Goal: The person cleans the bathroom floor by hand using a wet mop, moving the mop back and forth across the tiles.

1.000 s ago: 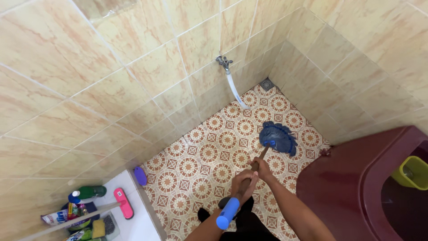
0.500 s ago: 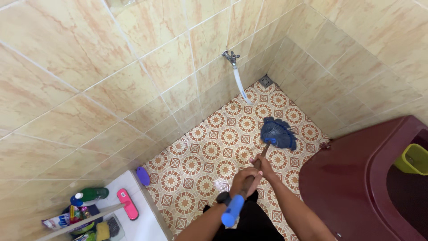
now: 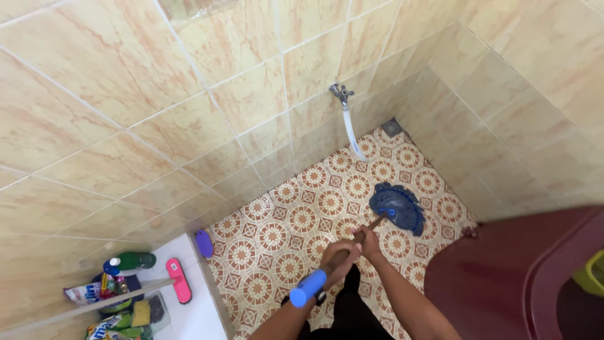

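Two hands (image 3: 352,250) grip wooden-handled, stringy blue mop (image 3: 396,206).

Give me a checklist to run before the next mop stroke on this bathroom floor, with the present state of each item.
1. Left hand on the mop handle: ok, wrapped round it above the blue end grip.
2. Right hand on the handle: ok, gripping lower down.
3. Blue mop head flat on the patterned floor tiles: ok.
4. White hose from the wall tap apart from the mop head: ok.
5. Floor drain unblocked: cannot tell.
6. Maroon basin apart from the mop head: ok, but close.
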